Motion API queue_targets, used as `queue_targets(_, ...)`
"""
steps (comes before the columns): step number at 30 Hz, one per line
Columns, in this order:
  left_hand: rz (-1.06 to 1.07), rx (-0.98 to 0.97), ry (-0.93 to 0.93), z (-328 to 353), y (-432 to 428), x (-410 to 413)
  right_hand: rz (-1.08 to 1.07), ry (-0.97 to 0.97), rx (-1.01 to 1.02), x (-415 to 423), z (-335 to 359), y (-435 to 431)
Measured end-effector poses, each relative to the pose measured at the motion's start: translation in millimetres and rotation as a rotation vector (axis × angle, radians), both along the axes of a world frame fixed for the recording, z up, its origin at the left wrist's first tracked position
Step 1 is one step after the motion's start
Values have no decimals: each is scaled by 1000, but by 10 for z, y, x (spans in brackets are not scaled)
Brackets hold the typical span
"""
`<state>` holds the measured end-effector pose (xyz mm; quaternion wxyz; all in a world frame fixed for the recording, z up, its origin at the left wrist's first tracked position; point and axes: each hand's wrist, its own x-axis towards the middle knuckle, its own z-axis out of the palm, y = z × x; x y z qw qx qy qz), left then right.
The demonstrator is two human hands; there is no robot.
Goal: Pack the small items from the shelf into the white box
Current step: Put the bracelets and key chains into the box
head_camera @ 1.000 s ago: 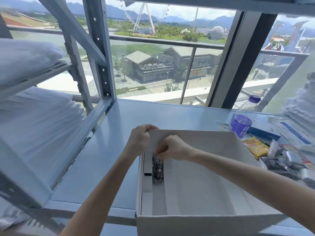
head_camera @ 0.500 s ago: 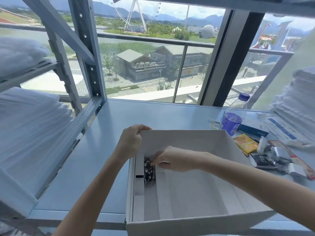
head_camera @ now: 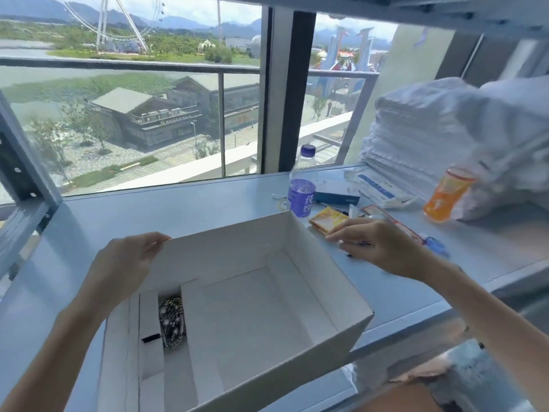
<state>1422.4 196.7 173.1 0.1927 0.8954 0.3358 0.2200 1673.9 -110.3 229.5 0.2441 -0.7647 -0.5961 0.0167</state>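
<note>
The open white box stands on the grey shelf in front of me. A silvery beaded chain lies in a narrow slot at the box's left side. My left hand grips the far left rim of the box. My right hand is outside the box to its right, fingers stretched over small items on the shelf, beside a yellow packet. A thin dark item shows under its fingers; whether they hold it is unclear.
A water bottle with a purple label, a dark blue flat box, a red-edged packet and a small blue item lie right of the box. An orange cup and stacked white towels stand further right. A window is behind.
My right hand let go of the chain, left the box and moved right over the small items. My view turned to the right. My left hand stayed on the rim.
</note>
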Motion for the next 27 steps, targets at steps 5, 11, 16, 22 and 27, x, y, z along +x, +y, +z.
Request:
queue_targets(5, -20, 108, 72, -40, -46, 349, -259, 46, -41, 408, -308, -522)
queue_targets(11, -124, 105, 164, -309, 234, 740, -488, 77, -153, 993, -606, -869)
queue_targets(16, -122, 90, 254, -549, 409, 938, -518, 71, -235, 1343, -733, -816)
queue_targets(22, -86, 165, 267, -660, 442, 1019, -515, 12, -324, 1669, -918, -549)
queue_targets(27, -94, 231, 208, -640, 423, 934, -518, -83, -464, 1834, -1072, -305)
